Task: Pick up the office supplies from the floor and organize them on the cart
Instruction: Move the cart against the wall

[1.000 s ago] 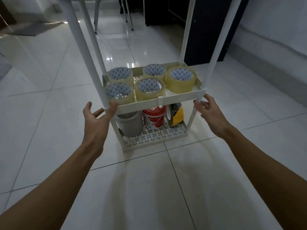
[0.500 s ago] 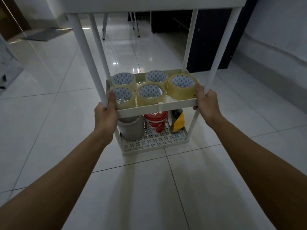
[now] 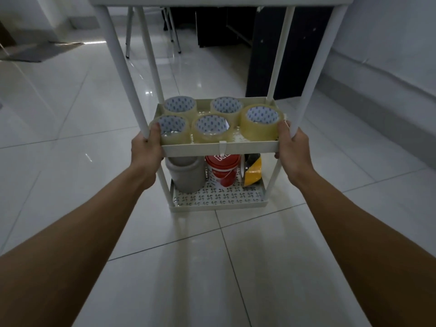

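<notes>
While both arms are reaching forward: the person is taking hold of the white three-tier plastic cart [image 3: 220,146] at its middle shelf
Left hand [image 3: 146,150]: gripping the near left corner, where the white post meets the shelf; the thumb is lying up along the post, just beside the nearest tape roll; the other fingers are hidden behind the corner
Right hand [image 3: 291,148]: gripping the near right corner in the same way, thumb on top by the shelf rim, fingers wrapping out of sight
Middle shelf: five rolls of clear yellowish packing tape [image 3: 260,125] are lying flat with their printed cores facing up; three are sitting along the front and two behind, packed close
Bottom shelf [image 3: 219,206]: a grey cylindrical cup [image 3: 185,175] is standing at the left, a small red plastic bucket with a white label [image 3: 223,169] in the middle, and a black-and-yellow striped roll of hazard tape [image 3: 252,169] is standing on edge at the right
Floor: glossy white tiles [image 3: 179,274] are reflecting light under the cart
Background: dark furniture [image 3: 262,43] is standing beyond the cart
</notes>
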Action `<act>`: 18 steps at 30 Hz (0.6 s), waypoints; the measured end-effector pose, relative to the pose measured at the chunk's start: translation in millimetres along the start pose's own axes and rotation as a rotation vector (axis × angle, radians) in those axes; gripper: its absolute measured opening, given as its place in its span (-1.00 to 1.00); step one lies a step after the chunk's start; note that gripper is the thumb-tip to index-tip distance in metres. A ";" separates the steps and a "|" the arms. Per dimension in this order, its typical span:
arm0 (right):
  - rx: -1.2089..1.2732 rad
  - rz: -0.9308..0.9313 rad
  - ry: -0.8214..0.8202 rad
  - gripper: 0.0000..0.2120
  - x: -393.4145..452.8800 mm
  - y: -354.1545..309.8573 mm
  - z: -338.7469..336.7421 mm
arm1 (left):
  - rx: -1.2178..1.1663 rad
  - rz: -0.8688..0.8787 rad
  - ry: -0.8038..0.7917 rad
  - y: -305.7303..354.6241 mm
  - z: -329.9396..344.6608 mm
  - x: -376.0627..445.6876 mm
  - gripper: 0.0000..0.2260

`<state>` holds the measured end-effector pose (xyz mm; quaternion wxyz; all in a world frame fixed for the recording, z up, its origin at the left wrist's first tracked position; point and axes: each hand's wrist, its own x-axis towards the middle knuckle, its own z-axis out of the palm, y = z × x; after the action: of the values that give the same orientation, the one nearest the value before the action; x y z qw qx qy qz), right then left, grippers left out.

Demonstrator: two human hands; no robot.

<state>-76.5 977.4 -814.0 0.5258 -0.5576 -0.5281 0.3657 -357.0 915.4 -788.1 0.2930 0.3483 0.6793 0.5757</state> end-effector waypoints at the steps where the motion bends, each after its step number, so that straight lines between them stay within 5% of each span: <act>1: -0.004 0.002 0.011 -0.62 1.4 -0.1 -5.5 | 0.002 0.002 -0.007 1.3 6.9 0.4 -0.56; 18: 0.063 0.042 0.198 -0.62 28.6 21.7 -108.2 | -0.006 0.065 -0.091 17.2 138.9 -2.4 -0.69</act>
<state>37.1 986.0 -811.4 0.5850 -0.5852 -0.4498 0.3363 -242.3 995.4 -794.1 0.3058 0.3950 0.6520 0.5704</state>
